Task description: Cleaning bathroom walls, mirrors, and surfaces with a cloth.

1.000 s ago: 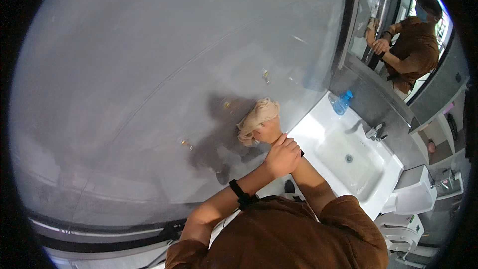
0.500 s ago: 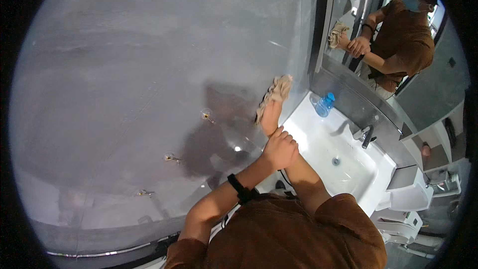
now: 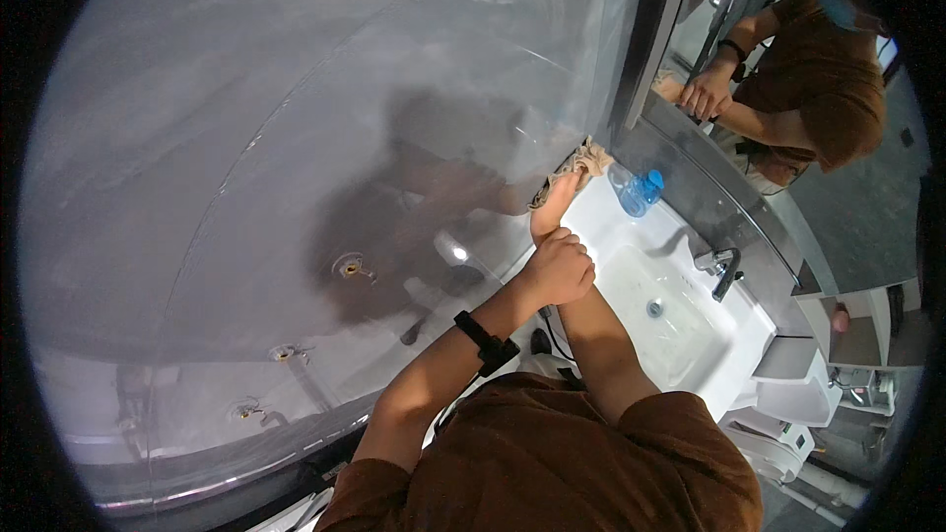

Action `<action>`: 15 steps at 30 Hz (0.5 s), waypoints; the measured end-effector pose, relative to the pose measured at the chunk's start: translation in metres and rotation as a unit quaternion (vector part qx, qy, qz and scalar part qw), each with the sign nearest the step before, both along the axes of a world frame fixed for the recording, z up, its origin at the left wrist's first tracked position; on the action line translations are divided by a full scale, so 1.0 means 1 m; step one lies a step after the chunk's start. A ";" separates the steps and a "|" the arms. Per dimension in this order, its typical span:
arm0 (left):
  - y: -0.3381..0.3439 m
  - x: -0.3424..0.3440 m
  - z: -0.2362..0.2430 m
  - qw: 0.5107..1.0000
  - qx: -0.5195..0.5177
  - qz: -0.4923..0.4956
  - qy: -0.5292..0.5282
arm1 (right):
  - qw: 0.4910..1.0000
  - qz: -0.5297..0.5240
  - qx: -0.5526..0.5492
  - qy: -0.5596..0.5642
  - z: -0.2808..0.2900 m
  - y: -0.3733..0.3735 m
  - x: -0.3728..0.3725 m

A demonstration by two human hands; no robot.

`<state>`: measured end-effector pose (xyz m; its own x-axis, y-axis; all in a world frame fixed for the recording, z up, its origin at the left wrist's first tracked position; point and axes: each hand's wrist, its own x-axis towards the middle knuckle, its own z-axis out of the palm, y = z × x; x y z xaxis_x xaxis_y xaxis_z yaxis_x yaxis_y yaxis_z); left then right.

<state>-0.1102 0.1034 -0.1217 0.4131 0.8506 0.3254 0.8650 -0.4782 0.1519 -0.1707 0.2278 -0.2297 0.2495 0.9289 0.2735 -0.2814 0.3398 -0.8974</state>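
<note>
My right hand [image 3: 560, 199] holds a crumpled beige cloth [image 3: 589, 160] against the glossy grey wall [image 3: 424, 49], where it meets the far left corner of the white sink [image 3: 593, 205]. The cloth hides most of its fingers. My left hand [image 3: 564, 268], with a black band on its wrist, is wrapped round my right forearm just above the wrist. A clear blue pump bottle [image 3: 639, 195] stands on the sink's rim, just right of the cloth and apart from it.
A dark faucet [image 3: 724, 271] rises at the sink's back edge. Above it, a mirror [image 3: 788, 128] reflects my arms. Small metal fittings [image 3: 352, 268] project from the wall on the left. White shelves [image 3: 857, 320] and a white fixture [image 3: 793, 379] lie to the right.
The cloth and my right hand have moved down the wall toward the sink's corner, closer to the bottle. My left hand keeps its grip on my forearm. The view has shifted slightly.
</note>
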 end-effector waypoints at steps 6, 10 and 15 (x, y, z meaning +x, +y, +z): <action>0.027 -0.012 -0.024 0.997 -0.069 -0.020 -0.038 | 0.991 -0.073 0.015 -0.113 -0.050 0.020 -0.005; 0.047 -0.021 -0.055 0.991 -0.090 -0.001 -0.099 | 0.996 -0.017 -0.068 0.054 -0.089 0.036 -0.017; 0.040 -0.030 -0.080 0.980 -0.177 0.063 -0.064 | 0.899 0.087 -0.212 0.373 -0.108 0.017 -0.034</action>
<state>-0.1398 0.1431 -0.2021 0.2725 0.9612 0.0426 0.8772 -0.2664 0.3994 -0.2052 0.2448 -0.3379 0.0568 0.9531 -0.2972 -0.8750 -0.0958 -0.4745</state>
